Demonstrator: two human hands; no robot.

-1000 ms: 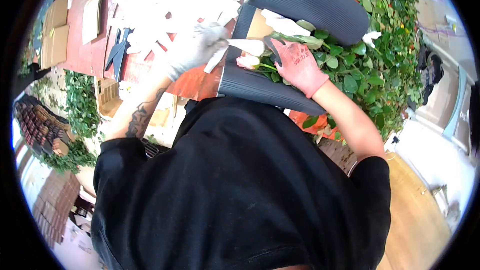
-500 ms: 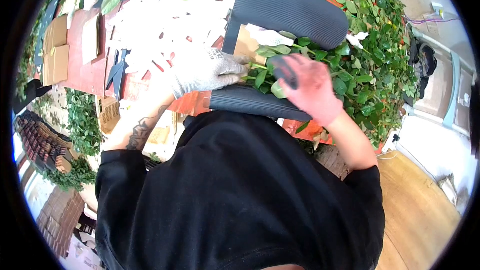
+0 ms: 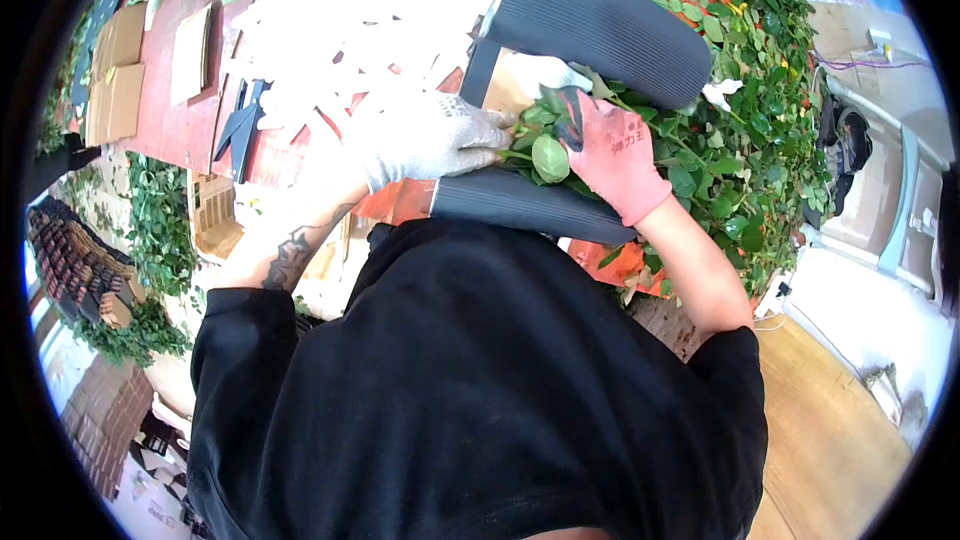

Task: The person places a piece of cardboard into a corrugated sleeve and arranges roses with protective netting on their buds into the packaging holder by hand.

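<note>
My left hand (image 3: 445,140), in a pale grey glove, is closed at the end of a leafy rose stem; the flower head is hidden behind its fingers. My right hand (image 3: 612,152), in a pink glove with dark fingertips, is closed around the leafy part of the same rose (image 3: 549,158). Beneath both hands is a piece of brown cardboard (image 3: 505,90) between two dark ribbed pads (image 3: 600,25). A flower in a white sleeve (image 3: 548,71) lies just beyond my right hand's fingers.
White paper strips (image 3: 350,30) cover the red table (image 3: 170,125) to the left. Dark scissors (image 3: 240,130) and cardboard pieces (image 3: 118,80) lie further left. Many leafy stems (image 3: 750,140) are heaped on the right. A wooden surface (image 3: 830,420) is at lower right.
My left hand has gone from a white sleeve to the rose, whose pink head was visible a second ago. My right hand has moved along the leaves and its fingers have closed on them.
</note>
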